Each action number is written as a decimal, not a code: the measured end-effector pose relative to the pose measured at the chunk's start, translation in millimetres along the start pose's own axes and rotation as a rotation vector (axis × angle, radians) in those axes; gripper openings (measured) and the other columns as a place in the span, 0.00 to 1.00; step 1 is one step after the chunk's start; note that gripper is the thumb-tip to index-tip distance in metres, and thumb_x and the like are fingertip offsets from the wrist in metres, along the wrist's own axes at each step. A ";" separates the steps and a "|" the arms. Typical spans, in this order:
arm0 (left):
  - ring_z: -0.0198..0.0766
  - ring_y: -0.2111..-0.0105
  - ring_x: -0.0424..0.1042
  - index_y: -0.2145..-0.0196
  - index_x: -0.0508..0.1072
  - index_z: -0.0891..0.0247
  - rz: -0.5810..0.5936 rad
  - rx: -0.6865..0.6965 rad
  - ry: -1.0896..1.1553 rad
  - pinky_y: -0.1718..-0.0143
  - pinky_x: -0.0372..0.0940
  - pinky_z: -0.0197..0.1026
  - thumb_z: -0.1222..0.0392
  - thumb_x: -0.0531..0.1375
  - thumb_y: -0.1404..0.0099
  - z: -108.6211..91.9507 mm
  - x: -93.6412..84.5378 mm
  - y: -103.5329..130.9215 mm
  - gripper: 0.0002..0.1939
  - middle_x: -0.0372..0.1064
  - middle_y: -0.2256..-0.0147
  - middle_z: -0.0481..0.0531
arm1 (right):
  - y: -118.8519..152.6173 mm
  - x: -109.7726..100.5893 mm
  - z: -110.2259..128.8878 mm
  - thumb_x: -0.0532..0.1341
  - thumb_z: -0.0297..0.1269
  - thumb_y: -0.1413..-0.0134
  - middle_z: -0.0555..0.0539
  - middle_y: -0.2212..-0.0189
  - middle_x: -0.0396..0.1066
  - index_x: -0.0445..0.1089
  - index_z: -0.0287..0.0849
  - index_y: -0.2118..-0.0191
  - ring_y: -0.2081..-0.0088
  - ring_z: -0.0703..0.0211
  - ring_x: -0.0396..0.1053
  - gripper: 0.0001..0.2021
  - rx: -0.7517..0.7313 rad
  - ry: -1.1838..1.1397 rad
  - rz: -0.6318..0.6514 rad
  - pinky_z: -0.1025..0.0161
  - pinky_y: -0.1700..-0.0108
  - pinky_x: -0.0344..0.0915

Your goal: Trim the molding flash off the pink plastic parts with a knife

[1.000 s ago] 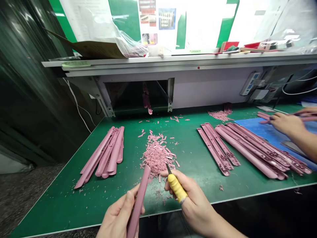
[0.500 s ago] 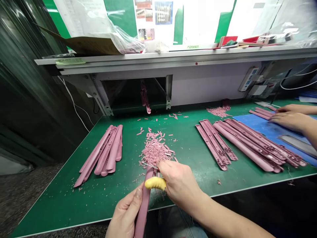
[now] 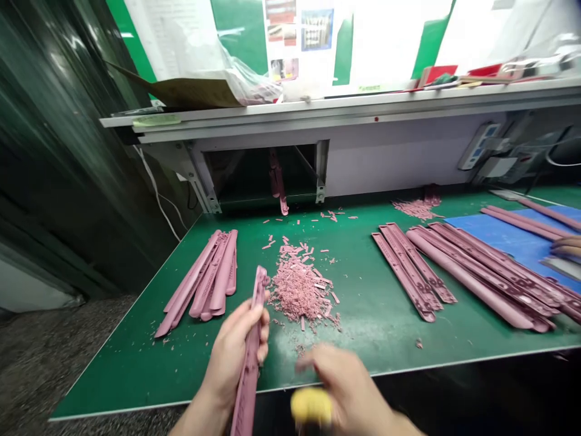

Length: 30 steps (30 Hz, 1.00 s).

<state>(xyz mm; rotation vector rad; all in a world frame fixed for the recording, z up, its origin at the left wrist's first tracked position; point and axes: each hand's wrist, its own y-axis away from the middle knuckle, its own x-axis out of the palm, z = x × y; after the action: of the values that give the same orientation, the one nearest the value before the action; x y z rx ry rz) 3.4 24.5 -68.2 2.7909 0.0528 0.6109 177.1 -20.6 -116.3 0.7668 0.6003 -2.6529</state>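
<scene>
1. A person's left hand grips a long pink strip, fingers wrapped around it partway along, the thumb lying across the upper face.
2. The strip's long axis runs away from the wearer: the near part leaves the bottom of the view, past the front edge of the green table, and the far end points to the back, leaning slightly right. Its detailed, uneven side is turned upward.
3. The right hand, blurred, is to the right of the strip and apart from it, near the table's front edge. It is curled about a yellow-handled tool, whose tip is too blurred to make out.
4. Just right of the strip's far end lies a heap of pink shavings, the nearest obstacle; loose chips scatter behind it.
5. To the left, apart from the held strip, a bundle of pink pieces lies lengthwise, fanned toward the wearer.
6. Well to the right, more pink pieces lie slanting, far ends leftward, beside a blue mat.
7. At the right edge, part of another person's hand is near long pink pieces over the mat.
8. A shelf spans the back, above the table.
</scene>
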 end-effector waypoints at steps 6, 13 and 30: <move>0.21 0.91 0.54 0.48 0.66 0.56 -0.065 -0.147 -0.035 0.94 0.51 0.24 0.50 0.65 0.43 37.1 7.4 34.1 0.26 0.70 0.74 0.44 | -61.0 -33.4 -6.7 0.48 0.69 0.48 0.49 0.74 0.70 0.68 0.41 0.70 0.74 0.61 0.64 0.33 0.016 0.419 -0.183 0.66 0.73 0.50; 0.26 0.72 0.69 0.55 0.76 0.63 -0.007 -0.113 0.254 0.64 0.67 0.28 0.63 0.66 0.42 47.2 0.7 30.9 0.16 0.72 0.69 0.48 | -62.5 -38.8 -1.7 0.47 0.63 0.41 0.50 0.76 0.68 0.64 0.41 0.73 0.76 0.63 0.61 0.28 -0.030 0.638 -0.079 0.65 0.75 0.43; 0.21 0.85 0.61 0.57 0.71 0.62 -0.034 0.008 0.269 0.91 0.53 0.24 0.64 0.56 0.34 7.1 11.8 -9.6 0.08 0.65 0.70 0.45 | 10.2 11.1 10.8 0.49 0.62 0.41 0.49 0.76 0.70 0.69 0.42 0.65 0.75 0.61 0.66 0.27 -0.169 0.255 -0.051 0.66 0.73 0.58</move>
<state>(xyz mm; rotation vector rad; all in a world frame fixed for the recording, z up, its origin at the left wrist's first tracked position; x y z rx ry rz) 17.2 32.9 -72.4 2.6905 0.1573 0.9740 167.6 -36.5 -117.3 1.0582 0.9081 -2.5260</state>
